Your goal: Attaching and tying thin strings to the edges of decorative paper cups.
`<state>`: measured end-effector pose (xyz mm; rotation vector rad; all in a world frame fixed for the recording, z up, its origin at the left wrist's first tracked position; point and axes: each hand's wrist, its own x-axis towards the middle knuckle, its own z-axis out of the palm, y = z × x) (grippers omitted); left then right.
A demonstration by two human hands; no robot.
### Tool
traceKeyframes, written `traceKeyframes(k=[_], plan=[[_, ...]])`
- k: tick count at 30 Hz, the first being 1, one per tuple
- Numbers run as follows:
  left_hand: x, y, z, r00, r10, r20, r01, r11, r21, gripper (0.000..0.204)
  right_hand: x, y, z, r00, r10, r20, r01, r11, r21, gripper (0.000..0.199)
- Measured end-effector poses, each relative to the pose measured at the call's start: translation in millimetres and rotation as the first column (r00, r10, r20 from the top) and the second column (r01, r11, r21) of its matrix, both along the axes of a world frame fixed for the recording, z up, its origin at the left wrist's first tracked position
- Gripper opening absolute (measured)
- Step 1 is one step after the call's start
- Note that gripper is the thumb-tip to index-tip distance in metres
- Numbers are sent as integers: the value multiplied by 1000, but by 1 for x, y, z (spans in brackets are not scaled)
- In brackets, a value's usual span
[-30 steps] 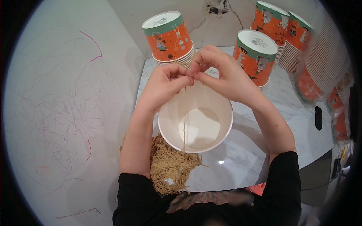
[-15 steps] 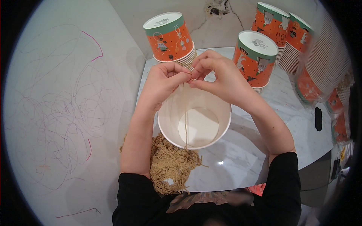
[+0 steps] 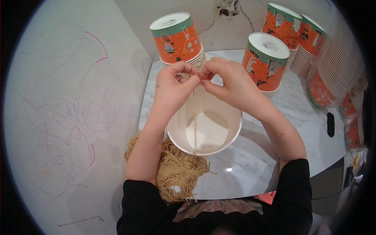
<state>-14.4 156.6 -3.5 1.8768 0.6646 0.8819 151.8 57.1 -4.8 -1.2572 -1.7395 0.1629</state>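
Note:
Above the far rim of a white paper bucket (image 3: 235,135), my left hand (image 3: 175,84) and my right hand (image 3: 227,80) meet fingertip to fingertip. Both are closed in a pinch on a tan string (image 3: 195,145), whose pinched part is mostly hidden by the fingers. The string runs down inside the bucket and over its near rim. A tangled heap of tan string (image 3: 180,168) lies beside the bucket, partly under my left forearm. The bucket's mouth faces me, and its inside is plain white.
Behind my hands stands a stack of upside-down orange and green paper buckets (image 3: 176,39). More such stacks (image 3: 266,66) are at the back right, next to plastic-wrapped ones (image 3: 333,58). A black object (image 3: 330,124) lies at the right. A scribbled white wall (image 3: 70,117) borders the left.
My fingertips have drawn closer together, with the right fingers more curled. My left hand has turned slightly and shifted right. The bucket has moved a little to the right.

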Motion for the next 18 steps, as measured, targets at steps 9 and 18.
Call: traceKeyframes(k=[9, 18], plan=[[2, -8, -1, 998, 34, 60, -39, 996, 74, 9, 3, 2, 0, 992, 42, -119, -49, 997, -57, 12], [7, -37, 8, 935, -9, 355, -18, 997, 73, 9, 4, -3, 12, 959, 116, -260, -90, 990, 112, 15]])
